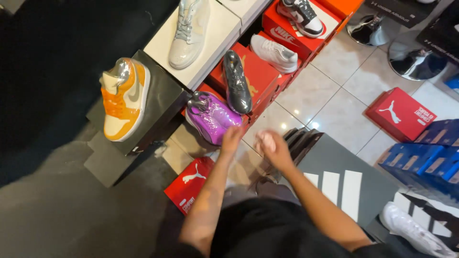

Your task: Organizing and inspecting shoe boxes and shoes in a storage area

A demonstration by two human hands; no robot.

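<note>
The left hand point(231, 139) reaches up toward 12 o'clock, its fingers held together and touching the near edge of the purple shoe point(212, 117), which is wrapped in clear film and sits on a red box point(205, 93); whether the fingers grip the wrap cannot be told. The right hand point(272, 145), just beside it at 3 o'clock, is blurred, its fingers curled loosely, and whether they hold anything cannot be told.

At 12 o'clock from the purple shoe a dark grey wrapped shoe point(237, 81) rests on another red box point(260, 71). At 10 o'clock an orange and white shoe point(123, 98) lies on a black box point(160, 102). Farther up, a pale high-top point(190, 31) sits on a white box point(215, 36), and a white shoe point(275, 52) sits on a red box at 1 o'clock.

A closed red box point(191, 184) lies on the floor at 7 o'clock from the left hand. A large grey box point(344, 184) with white stripes lies at 4 o'clock from the right hand, and blue boxes point(425, 153) are stacked at 3 o'clock.
</note>
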